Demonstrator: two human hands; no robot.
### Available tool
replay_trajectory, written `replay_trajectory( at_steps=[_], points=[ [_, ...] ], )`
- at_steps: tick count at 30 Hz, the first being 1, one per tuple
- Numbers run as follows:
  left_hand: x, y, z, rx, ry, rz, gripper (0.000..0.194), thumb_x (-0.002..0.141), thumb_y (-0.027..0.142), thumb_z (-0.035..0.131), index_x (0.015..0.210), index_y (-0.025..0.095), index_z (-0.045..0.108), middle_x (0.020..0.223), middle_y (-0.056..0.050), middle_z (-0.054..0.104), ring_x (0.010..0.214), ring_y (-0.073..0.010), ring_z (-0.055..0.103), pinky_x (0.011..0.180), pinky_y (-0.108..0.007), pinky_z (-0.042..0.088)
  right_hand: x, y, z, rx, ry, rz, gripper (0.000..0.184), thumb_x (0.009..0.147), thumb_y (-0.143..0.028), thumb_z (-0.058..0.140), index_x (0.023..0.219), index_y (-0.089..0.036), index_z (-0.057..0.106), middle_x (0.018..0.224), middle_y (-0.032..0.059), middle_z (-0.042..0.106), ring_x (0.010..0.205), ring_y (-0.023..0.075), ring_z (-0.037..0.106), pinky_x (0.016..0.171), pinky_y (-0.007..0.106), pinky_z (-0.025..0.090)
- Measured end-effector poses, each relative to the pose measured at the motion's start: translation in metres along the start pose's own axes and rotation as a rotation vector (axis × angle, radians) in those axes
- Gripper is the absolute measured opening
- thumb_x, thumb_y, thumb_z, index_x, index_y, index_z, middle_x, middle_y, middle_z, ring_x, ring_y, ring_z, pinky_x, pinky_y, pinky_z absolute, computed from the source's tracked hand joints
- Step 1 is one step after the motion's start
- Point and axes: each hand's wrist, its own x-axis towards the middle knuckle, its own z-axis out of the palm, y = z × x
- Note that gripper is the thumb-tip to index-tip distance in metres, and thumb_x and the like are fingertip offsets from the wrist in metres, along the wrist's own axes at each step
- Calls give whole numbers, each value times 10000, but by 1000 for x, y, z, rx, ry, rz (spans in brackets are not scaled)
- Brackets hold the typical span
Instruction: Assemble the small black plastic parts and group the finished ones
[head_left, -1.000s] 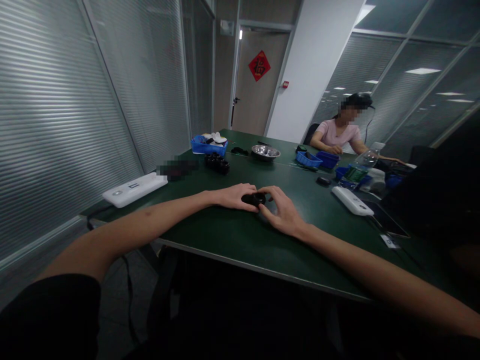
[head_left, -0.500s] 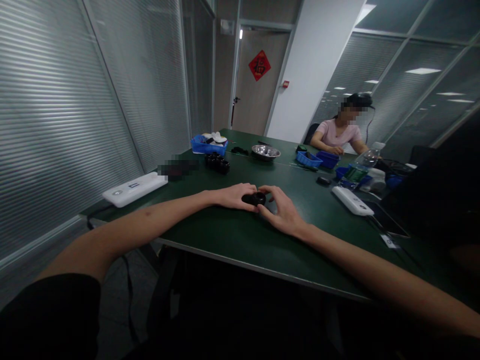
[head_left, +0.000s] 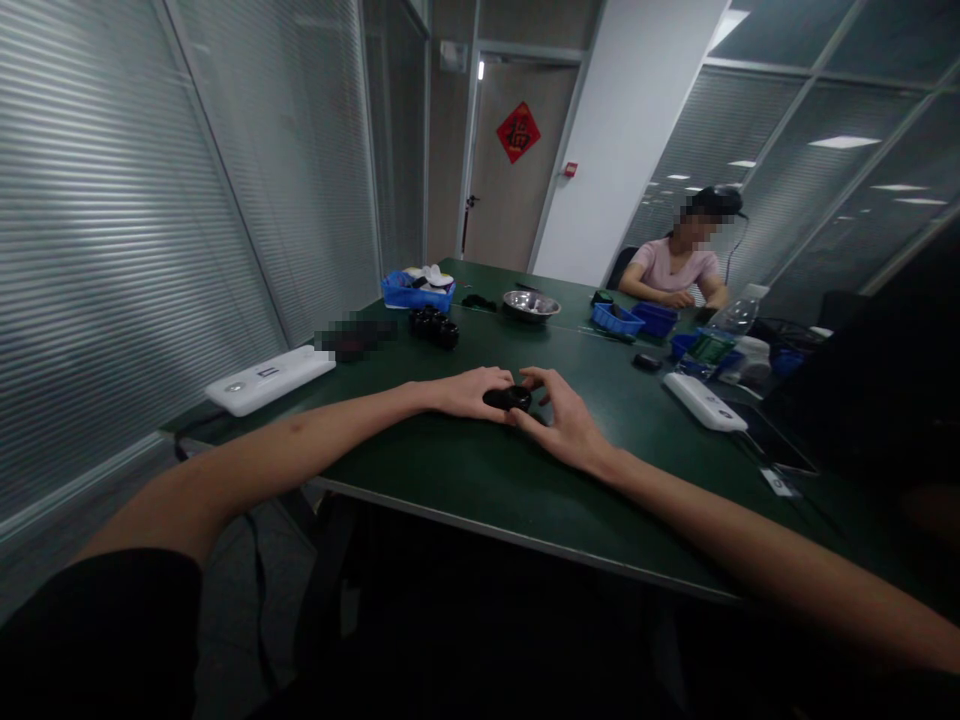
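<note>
A small black cylindrical part (head_left: 517,398) lies low over the green table (head_left: 450,460), with a round, open-looking end turned to the right. My left hand (head_left: 474,391) is closed around its left side, fingers over the back and thumb along the front. From the right, my right hand (head_left: 564,422) curls its thumb and fingertips about the round end, the thumb at the near side. What the part is exactly is too dark to make out. Beyond my left hand sits a cluster of similar black round parts (head_left: 435,327).
Farther back stand a blue basket (head_left: 416,296) of small items and a metal bowl (head_left: 531,314). To the right are blue trays (head_left: 617,319), a plastic bottle (head_left: 724,330) and a white power bank-like device (head_left: 703,402). Another white device (head_left: 270,380) lies left. A person (head_left: 679,265) sits across.
My hands stay in place around the black part; its round end has turned or tilted slightly. The person across has drawn one arm inward.
</note>
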Motion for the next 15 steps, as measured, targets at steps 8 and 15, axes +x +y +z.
replay_trajectory(
  at_steps=[8,15],
  points=[
    [0,0,0,2,15,4,473,891,594,652,1085,164,687,1136,-101,635,1089,-283,572,968,-393,401,-2,4,2,48,-26,5,506,943,-312,622,1413,-223,457,1231,125,645,1113,300,638,927,489,557],
    [0,3,-2,-9,-3,1,453,897,577,650,1094,172,697,1169,-106,625,1095,-285,568,951,-393,407,0,1,0,-1,-9,69,504,924,-392,672,1363,-220,494,1152,113,649,1072,305,639,910,490,556]
  ],
)
